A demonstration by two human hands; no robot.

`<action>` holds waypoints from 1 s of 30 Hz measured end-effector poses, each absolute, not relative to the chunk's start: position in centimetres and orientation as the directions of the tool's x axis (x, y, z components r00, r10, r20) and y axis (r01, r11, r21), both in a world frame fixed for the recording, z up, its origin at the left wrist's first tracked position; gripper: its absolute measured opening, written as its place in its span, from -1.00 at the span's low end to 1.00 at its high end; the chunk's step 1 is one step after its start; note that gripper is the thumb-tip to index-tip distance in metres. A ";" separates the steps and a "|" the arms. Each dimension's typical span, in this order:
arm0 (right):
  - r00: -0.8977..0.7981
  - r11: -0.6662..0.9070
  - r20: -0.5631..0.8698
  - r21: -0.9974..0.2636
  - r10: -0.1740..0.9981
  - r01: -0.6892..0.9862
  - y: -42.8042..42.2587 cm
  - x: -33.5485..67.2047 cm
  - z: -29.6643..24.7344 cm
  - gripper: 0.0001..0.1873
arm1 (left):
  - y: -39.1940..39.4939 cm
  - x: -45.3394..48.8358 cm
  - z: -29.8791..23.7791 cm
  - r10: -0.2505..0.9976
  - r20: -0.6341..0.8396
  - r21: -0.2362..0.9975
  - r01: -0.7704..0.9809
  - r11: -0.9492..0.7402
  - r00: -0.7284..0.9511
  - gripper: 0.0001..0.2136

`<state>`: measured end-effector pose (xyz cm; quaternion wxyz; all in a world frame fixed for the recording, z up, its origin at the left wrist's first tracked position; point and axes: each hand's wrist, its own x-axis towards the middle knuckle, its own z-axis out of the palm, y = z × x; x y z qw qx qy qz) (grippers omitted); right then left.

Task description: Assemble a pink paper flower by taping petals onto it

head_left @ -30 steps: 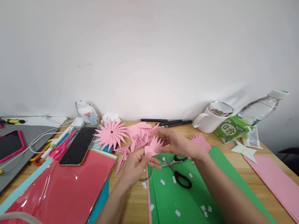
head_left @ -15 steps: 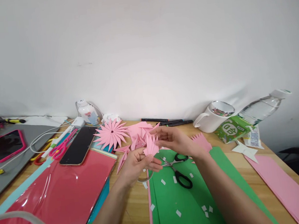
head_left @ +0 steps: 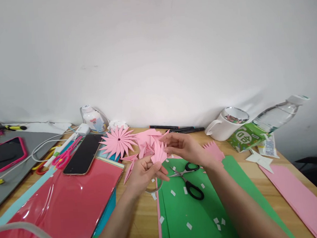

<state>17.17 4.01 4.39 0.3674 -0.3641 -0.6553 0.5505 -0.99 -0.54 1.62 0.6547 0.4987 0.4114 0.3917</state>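
Observation:
My left hand (head_left: 143, 172) pinches the base of a small pink fringed paper piece (head_left: 159, 154) and holds it upright above the desk. My right hand (head_left: 185, 148) has its fingertips closed on the top of the same piece from the right. Just behind lies a pile of pink folded paper points (head_left: 147, 140), and a finished pink paper flower (head_left: 118, 141) rests to its left. Black-handled scissors (head_left: 190, 181) lie on green paper sheets (head_left: 200, 219) below my right hand. Another pink fringed strip (head_left: 213, 150) sits right of my right wrist.
A red paper pack (head_left: 61, 209) with a black phone (head_left: 83, 155) on it fills the left. Pink scissors (head_left: 64, 157), a glue bottle (head_left: 92, 119), a charger cable and a pink-cased phone (head_left: 8, 153) lie far left. A white mug (head_left: 227, 123), water bottle (head_left: 277, 115), tissue pack (head_left: 245, 136) and pink sheets (head_left: 304, 199) stand right.
The pink fringed piece has been turned from leaning right to standing upright between my hands. My right hand shifted slightly up and left; my left hand has barely moved.

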 end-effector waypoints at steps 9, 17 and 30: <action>-0.548 0.575 0.306 -0.698 0.779 0.427 3.6 16.9 4.3 -0.92 | -0.3 -0.6 1.4 0.967 -0.109 0.994 0.028 0.106 0.232 -0.73; -0.617 0.708 0.358 -0.453 0.701 0.542 3.5 16.6 4.1 -0.90 | -0.2 -0.7 1.4 0.961 -0.140 0.990 0.036 0.135 0.240 -0.75; -0.604 0.722 0.397 -0.419 0.691 0.551 3.8 16.2 3.5 -0.81 | -0.5 -0.6 0.0 0.997 0.020 0.955 0.292 -0.042 0.078 -0.92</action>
